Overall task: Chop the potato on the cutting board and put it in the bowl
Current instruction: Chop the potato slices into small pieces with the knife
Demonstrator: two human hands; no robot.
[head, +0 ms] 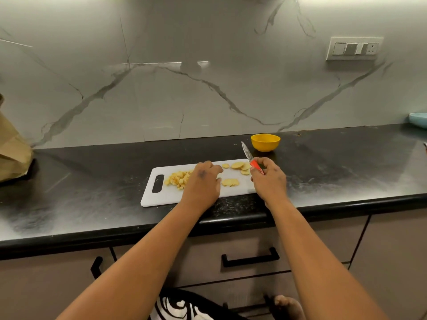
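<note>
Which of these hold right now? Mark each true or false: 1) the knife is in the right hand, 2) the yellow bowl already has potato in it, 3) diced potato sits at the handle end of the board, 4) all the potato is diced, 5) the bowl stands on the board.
1) True: the right hand grips the knife by its red handle, blade raised off the cutting board.
2) False: no potato shows in the yellow bowl.
3) True: the diced potato lies beside the handle slot.
4) False: round potato slices lie uncut near the left hand.
5) False: the bowl stands on the black counter behind the board.
</note>
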